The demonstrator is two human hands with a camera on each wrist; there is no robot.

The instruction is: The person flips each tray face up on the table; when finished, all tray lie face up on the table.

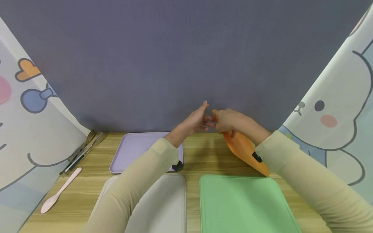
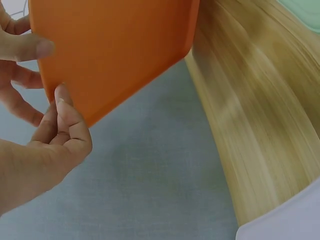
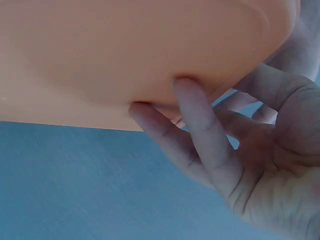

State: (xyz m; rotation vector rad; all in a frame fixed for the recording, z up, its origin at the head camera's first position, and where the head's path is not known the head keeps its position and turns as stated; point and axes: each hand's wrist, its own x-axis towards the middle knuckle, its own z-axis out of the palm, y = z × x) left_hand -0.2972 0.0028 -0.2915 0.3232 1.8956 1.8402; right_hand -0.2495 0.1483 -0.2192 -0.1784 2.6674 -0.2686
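Note:
An orange tray [image 1: 242, 149] stands tilted above the table, its low end behind the green tray and partly hidden by the right forearm. My right hand [image 1: 228, 120] grips its upper corner; in the right wrist view two fingers [image 3: 200, 115] press on its face. My left hand [image 1: 194, 122] is beside that corner, thumb pointing up and away from the other fingers, which reach toward the right hand. In the left wrist view the left hand's fingertips [image 2: 62, 95] overlap the tray's edge [image 2: 115, 102]; whether they bear any weight is unclear.
On the table lie a lavender tray [image 1: 137, 145], a white tray [image 1: 163, 200] and a green tray [image 1: 244, 200]. A pink spoon [image 1: 59, 192] and metal tongs [image 1: 81, 153] lie at the left. A grey cloth wall [image 1: 186, 64] rises behind, with printed panels at both sides.

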